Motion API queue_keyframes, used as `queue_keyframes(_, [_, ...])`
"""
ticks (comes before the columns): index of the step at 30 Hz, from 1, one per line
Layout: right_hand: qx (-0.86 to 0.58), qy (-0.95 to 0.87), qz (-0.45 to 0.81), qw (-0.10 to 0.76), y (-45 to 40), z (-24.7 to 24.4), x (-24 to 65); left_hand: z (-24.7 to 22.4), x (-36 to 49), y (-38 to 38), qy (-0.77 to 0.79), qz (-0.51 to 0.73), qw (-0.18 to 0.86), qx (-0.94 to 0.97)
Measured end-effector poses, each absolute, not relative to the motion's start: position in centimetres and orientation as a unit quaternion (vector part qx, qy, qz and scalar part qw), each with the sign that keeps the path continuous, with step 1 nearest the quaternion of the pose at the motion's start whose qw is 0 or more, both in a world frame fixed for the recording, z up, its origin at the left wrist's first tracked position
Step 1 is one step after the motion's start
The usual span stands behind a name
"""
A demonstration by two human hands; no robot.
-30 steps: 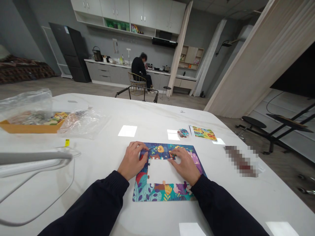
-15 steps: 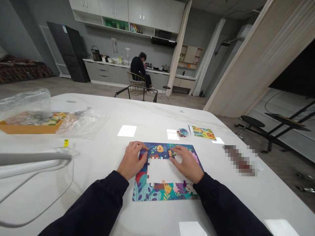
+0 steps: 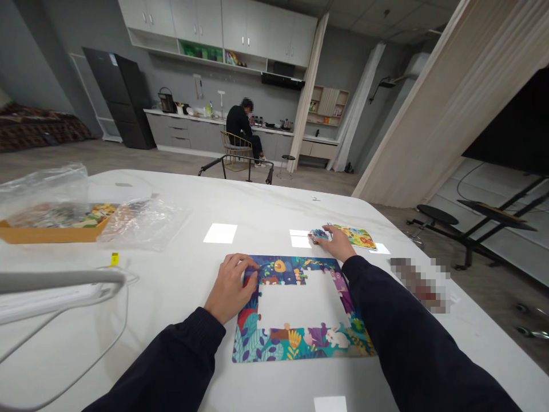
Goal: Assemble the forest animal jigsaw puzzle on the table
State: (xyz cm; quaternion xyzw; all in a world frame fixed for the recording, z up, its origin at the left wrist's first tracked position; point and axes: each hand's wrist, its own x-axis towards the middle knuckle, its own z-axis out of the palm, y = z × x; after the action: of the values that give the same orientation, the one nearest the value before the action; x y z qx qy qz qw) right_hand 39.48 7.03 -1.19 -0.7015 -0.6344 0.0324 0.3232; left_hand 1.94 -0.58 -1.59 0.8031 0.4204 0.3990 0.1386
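A jigsaw puzzle (image 3: 257, 343) with a jungle picture lies in front of me, its border filled and its middle showing white. Part of a second row is in place along the top. My left hand (image 3: 234, 286) rests on the puzzle's upper left corner, thumb apart from the curved fingers, holding nothing. Beyond the puzzle's far edge, my right hand (image 3: 338, 243) reaches to a small pile of loose puzzle pieces (image 3: 316, 234). Its thumb and forefinger are apart at the pile's right side. A colourful picture booklet (image 3: 362, 237) lies just behind that hand.
An orange tray (image 3: 55, 234) with puzzle pieces under clear plastic bags (image 3: 146, 220) stands at the left. A grey curved stand (image 3: 60, 278) and white cable lie nearer. A blurred-out object (image 3: 420, 286) is at the right. Another person (image 3: 240, 126) sits far off by the kitchen counter.
My right hand has left the puzzle's top row and moved away and right to the pile of pieces. My left hand stays on the puzzle's corner.
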Motion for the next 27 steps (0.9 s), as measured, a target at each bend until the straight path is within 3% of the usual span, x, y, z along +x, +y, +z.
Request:
queue_keyframes(11, [-0.699,-0.624,0.022,0.349,6.4,0.2,38.0,-1.5,2.0,-0.6,0.427,0.393,0.141,0.802])
queue_keyframes(19, [-0.584,-0.71,0.081,0.385,-3.1,4.0,33.2,-1.5,2.0,-0.6,0.421,0.401,0.137,0.802])
queue_keyframes(27, [-0.605,-0.701,0.081,0.368,-5.8,2.1,34.4,-1.4,2.0,-0.6,0.427,0.393,0.135,0.803])
